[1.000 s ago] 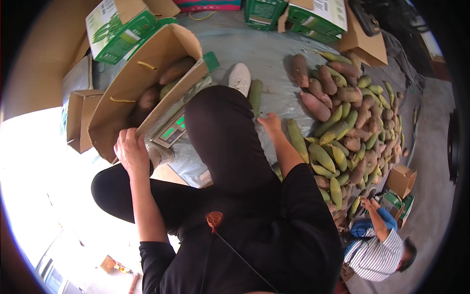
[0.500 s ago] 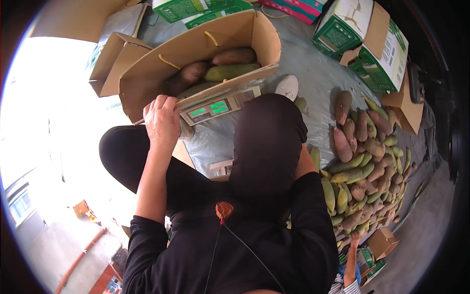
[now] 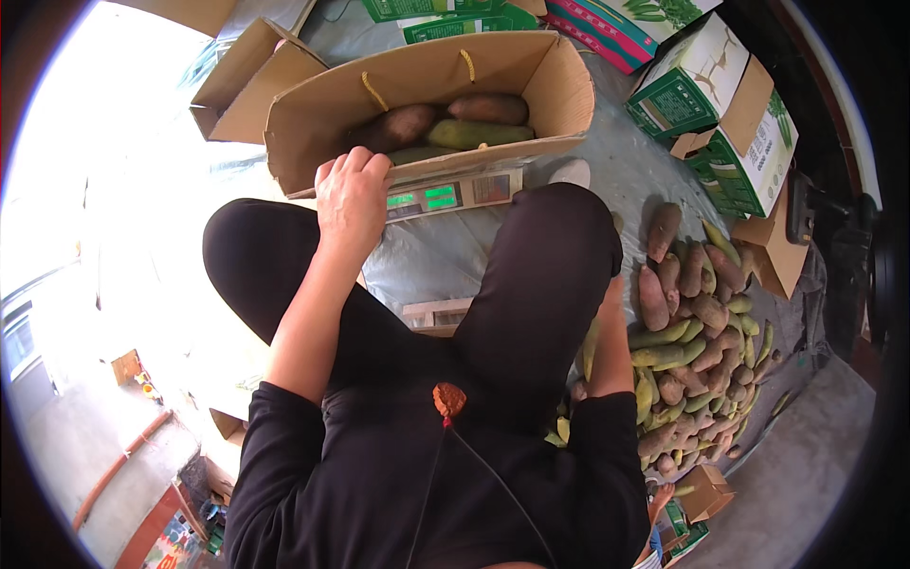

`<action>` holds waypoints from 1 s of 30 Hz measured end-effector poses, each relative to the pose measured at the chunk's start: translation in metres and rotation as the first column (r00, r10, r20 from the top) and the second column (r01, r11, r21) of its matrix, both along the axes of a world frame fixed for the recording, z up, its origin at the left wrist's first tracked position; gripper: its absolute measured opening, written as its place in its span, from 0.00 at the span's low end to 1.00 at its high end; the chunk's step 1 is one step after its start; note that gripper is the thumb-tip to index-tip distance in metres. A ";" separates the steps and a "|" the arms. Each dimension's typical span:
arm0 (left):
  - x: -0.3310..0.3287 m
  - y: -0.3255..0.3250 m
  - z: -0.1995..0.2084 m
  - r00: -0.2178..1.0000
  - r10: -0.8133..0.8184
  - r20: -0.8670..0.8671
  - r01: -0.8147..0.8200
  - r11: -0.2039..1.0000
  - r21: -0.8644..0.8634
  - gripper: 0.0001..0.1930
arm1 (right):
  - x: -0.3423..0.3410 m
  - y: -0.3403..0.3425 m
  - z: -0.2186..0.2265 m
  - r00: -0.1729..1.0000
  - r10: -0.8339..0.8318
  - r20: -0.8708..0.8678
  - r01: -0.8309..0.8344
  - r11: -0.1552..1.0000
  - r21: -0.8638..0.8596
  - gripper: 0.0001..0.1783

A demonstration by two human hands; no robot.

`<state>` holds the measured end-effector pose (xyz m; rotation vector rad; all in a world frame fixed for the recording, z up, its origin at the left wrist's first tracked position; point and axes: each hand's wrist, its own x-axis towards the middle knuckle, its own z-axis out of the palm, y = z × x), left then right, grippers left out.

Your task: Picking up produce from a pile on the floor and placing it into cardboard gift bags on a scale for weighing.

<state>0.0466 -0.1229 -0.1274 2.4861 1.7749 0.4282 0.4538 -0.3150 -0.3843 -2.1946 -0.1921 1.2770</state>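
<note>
An open cardboard box (image 3: 284, 123) with yellow cord handles stands on a digital scale (image 3: 493, 190) with a lit green display. Several long radish-like vegetables lie inside, some reddish-brown (image 3: 408, 123) and one green (image 3: 474, 135). My left hand (image 3: 353, 194) grips the box's near rim at its left part, fingers curled over the edge. My right forearm (image 3: 611, 356) reaches down past my right knee, which hides the hand. Nearest to that arm is a large heap of similar green and reddish-brown vegetables (image 3: 706, 351).
Printed green-and-white cartons (image 3: 735, 133) stand at the far right. A smaller open carton (image 3: 251, 81) sits left of the box, and a pink-and-teal carton (image 3: 597, 33) lies behind. Plastic sheeting (image 3: 436, 256) covers the floor. Another person's hand (image 3: 661, 498) shows beyond the heap.
The view has shifted, so the box appears farther right. My left hand still holds the rim, with its wrist more raised. More of my right forearm shows beside the knee.
</note>
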 end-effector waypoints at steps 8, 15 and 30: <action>-0.010 -0.003 -0.003 1.000 -0.009 0.026 0.009 1.000 -0.006 0.08 | -0.019 0.100 0.215 0.895 0.214 0.391 -0.406 0.754 0.516 0.24; -0.010 -0.006 -0.002 0.997 -0.032 0.077 0.030 0.999 0.022 0.08 | -0.080 0.181 0.344 0.587 0.261 0.766 -0.786 0.408 0.464 0.29; -0.013 -0.007 0.003 0.967 -0.068 0.244 0.063 0.998 0.025 0.13 | -0.129 0.220 0.323 0.603 0.377 0.703 -0.796 0.229 0.560 0.27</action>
